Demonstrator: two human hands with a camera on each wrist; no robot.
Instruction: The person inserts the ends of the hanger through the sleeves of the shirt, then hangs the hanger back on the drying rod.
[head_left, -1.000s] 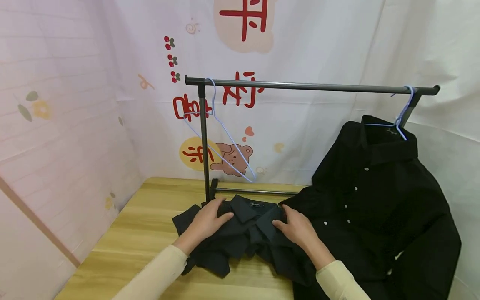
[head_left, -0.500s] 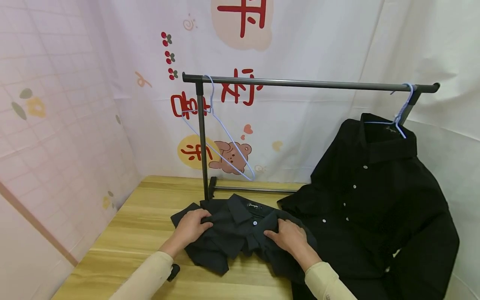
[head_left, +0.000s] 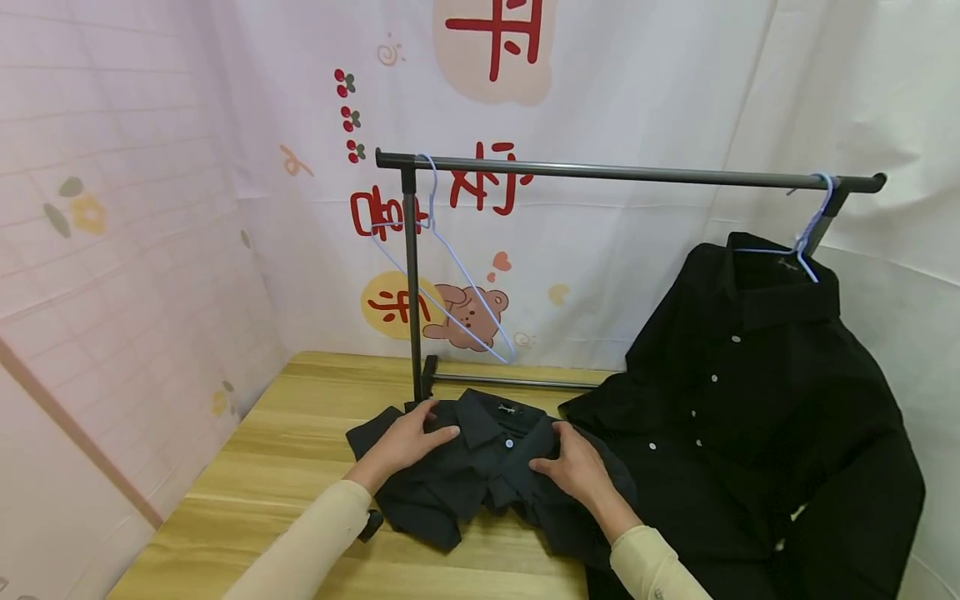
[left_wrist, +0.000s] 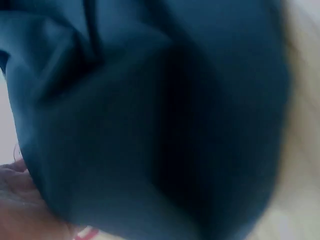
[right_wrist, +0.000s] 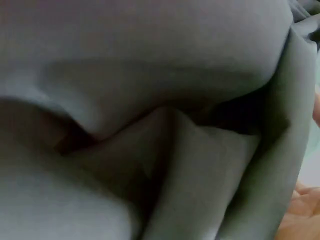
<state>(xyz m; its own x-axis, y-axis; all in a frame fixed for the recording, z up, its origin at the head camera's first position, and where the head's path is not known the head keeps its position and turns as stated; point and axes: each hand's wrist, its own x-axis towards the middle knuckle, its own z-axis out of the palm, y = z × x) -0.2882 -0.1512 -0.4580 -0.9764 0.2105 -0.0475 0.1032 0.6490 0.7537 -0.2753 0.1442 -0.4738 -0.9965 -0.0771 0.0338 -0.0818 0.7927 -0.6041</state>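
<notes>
A dark button-up shirt (head_left: pixel 480 479) lies bunched over the table, its collar toward the rack. A small label (head_left: pixel 508 408) and one pale button (head_left: pixel 510 443) show at its neck. On its left shoulder side in the head view, my left hand (head_left: pixel 403 443) grips the cloth, thumb in front. My right hand (head_left: pixel 581 473) holds the opposite side beside the collar, thumb over the front. Dark fabric (left_wrist: pixel 115 140) fills most of the left wrist view, with part of the hand at lower left. Folds of cloth (right_wrist: pixel 150 40) hide most of the right hand in its wrist view.
Behind the shirt stands a dark metal rack (head_left: pixel 600 172). A bare blue hanger (head_left: pixel 432 192) hangs at its left end. At the right, another black shirt (head_left: pixel 795 400) hangs on a second blue hanger (head_left: pixel 813 218). The wooden table (head_left: pixel 255 467) meets a patterned curtain.
My left hand slid outward and down along the shirt, then came back up toward the collar. The right hand shifted slightly left, and the collar button came into view.
</notes>
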